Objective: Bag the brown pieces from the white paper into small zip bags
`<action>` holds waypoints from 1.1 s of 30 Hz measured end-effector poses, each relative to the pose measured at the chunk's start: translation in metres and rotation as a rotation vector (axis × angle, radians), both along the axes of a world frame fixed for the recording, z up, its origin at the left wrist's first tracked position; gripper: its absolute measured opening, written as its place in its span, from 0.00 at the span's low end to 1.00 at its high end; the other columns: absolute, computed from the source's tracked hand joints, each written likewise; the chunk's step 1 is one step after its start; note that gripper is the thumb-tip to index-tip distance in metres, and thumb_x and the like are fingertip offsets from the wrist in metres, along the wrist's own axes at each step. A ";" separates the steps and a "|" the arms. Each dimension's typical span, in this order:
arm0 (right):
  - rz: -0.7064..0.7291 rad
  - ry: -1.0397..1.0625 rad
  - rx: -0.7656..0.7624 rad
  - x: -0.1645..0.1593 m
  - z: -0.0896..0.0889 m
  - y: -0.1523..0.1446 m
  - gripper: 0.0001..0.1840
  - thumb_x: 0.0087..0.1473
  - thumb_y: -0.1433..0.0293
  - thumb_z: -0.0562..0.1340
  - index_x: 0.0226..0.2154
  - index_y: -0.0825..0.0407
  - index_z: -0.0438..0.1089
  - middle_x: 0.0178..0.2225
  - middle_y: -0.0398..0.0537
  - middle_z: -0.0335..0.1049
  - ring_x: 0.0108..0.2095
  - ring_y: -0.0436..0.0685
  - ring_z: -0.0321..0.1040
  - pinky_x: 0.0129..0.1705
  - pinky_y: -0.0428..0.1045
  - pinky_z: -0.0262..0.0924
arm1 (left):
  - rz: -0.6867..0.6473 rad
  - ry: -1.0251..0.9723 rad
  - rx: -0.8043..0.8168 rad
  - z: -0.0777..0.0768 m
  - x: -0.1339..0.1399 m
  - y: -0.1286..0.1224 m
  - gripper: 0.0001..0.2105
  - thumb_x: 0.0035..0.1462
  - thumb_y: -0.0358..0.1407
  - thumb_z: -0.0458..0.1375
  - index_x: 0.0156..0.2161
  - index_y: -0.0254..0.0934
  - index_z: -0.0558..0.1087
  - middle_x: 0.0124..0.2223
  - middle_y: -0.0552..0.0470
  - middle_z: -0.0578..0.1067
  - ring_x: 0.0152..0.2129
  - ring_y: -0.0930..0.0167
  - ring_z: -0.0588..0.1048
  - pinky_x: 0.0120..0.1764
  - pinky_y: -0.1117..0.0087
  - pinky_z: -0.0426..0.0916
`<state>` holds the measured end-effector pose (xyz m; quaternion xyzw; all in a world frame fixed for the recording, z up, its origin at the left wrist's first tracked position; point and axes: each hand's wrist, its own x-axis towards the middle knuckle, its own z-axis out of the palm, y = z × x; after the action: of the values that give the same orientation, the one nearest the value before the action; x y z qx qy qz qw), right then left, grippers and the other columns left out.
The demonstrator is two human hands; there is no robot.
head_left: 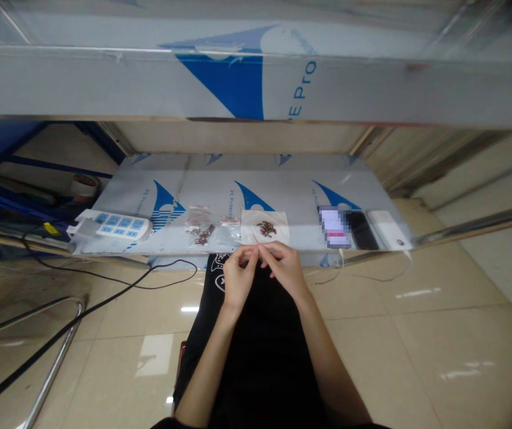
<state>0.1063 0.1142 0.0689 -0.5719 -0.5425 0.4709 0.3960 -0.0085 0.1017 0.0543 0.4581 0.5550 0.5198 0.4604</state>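
My left hand (240, 271) and my right hand (282, 265) meet at the fingertips just off the shelf's front edge, above my lap. Both are closed in a pinch. What they hold, if anything, is too small to name. Right in front of them lies a white sheet (251, 219) bearing a heap of small dark brown pieces (265, 229), slim like capsules. To the left of the sheet are clear plastic bags (201, 229) with similar brown pieces in them.
On the metal shelf (256, 170), a white power strip (124, 225) lies at the left. At the right are a lit phone (335, 226), a black phone (362, 229) and a white device (388, 230) with a cable. Another blue-marked metal surface (148, 83) spans above. A black cable (117, 295) crosses at left.
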 end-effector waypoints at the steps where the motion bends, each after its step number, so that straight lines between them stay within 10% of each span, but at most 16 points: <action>1: 0.012 -0.016 0.010 0.000 -0.001 0.000 0.17 0.50 0.58 0.57 0.36 0.52 0.73 0.32 0.48 0.74 0.22 0.52 0.70 0.11 0.40 0.57 | -0.017 0.071 0.039 0.001 -0.001 0.000 0.08 0.53 0.38 0.56 0.34 0.35 0.71 0.31 0.51 0.77 0.29 0.72 0.75 0.36 0.72 0.68; 9: -0.053 -0.303 0.159 0.002 -0.008 0.001 0.09 0.47 0.63 0.61 0.31 0.47 0.76 0.29 0.43 0.76 0.24 0.52 0.71 0.28 0.46 0.65 | -0.115 0.282 0.176 0.000 -0.002 0.002 0.07 0.59 0.36 0.48 0.33 0.37 0.67 0.31 0.53 0.71 0.30 0.74 0.71 0.36 0.74 0.64; 33: 0.019 -0.399 0.211 -0.003 0.001 -0.002 0.09 0.49 0.63 0.59 0.31 0.46 0.74 0.31 0.43 0.75 0.25 0.52 0.69 0.31 0.47 0.63 | -0.128 0.326 0.143 0.006 -0.012 0.001 0.08 0.57 0.36 0.50 0.29 0.37 0.67 0.26 0.55 0.70 0.25 0.75 0.69 0.33 0.75 0.62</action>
<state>0.1036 0.1127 0.0699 -0.6042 -0.6615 0.2929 0.3339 -0.0202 0.1027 0.0600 0.6020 0.5539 0.4464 0.3627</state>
